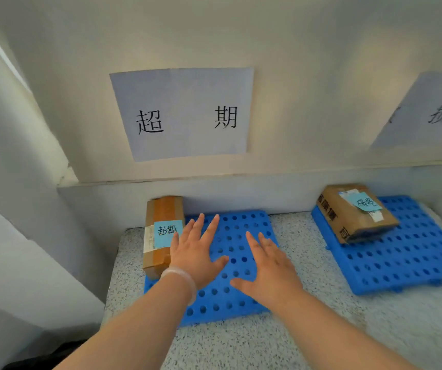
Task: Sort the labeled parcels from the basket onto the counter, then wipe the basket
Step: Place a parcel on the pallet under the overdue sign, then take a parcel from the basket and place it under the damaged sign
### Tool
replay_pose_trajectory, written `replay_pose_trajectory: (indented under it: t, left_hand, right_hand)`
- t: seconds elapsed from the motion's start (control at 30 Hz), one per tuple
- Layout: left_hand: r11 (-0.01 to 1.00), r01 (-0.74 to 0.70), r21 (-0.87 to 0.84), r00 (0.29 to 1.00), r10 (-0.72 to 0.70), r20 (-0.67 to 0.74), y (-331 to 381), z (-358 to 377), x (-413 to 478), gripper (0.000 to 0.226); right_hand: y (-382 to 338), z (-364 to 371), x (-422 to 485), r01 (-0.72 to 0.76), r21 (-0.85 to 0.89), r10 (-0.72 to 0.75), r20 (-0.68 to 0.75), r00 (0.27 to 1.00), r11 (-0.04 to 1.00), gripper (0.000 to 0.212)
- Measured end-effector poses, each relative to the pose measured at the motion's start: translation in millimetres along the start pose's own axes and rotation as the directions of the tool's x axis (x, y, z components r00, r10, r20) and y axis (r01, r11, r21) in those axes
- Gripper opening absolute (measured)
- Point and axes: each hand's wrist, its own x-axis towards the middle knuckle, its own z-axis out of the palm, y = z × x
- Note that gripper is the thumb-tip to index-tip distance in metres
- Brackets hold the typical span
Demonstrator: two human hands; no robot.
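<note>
Left hand (pixel 196 252) is flat, fingers straight and fanned, holding nothing, and the right hand (pixel 270 271) matches it, spread wide over the blue perforated mat (pixel 241 228). Whether the palms press on the mat or hover just above it, I can't tell. Just beside the left hand, on its outer side, lies the taped cardboard parcel (pixel 161 209), long and narrow, on the mat's left edge with its far end up against the wall, blue note (pixel 168 233) facing up. The hand's edge overlaps it in this view, so touching or a hair apart is hard to call. My read: a small carton like that should be light and stiff, with tape that could be a bit slick. The long sides look like the place to grip, clear of the note so it doesn't peel. Over to the right, well apart on the counter (pixel 308 249), a second parcel (pixel 356 212) sits skewed on a second mat (pixel 406 257). The basket is out of view.
</note>
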Motion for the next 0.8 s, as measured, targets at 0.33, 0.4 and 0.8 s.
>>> replay_pose_trajectory:
  t: [0.33,0.4,0.8]
  left_hand:
    - [0.955,-0.262,0.138,0.964,0.252,0.089,165,17,-55,0.093]
    - [0.939,-0.316,0.135,0.948,0.305,0.091,207,24,-74,0.094]
    - [0.774,-0.623,0.117,0.782,0.613,0.109,478,88,-233,0.095]
  right_hand:
    - [109,-42,-126,-0.215,-0.082,0.206,-0.113,0.972,0.973,0.112]
    - [135,-51,-160,-0.258,-0.084,0.245,-0.138,0.96,0.963,0.113]
    - [307,-97,-420,-0.55,-0.032,0.515,-0.313,0.798,0.834,0.11]
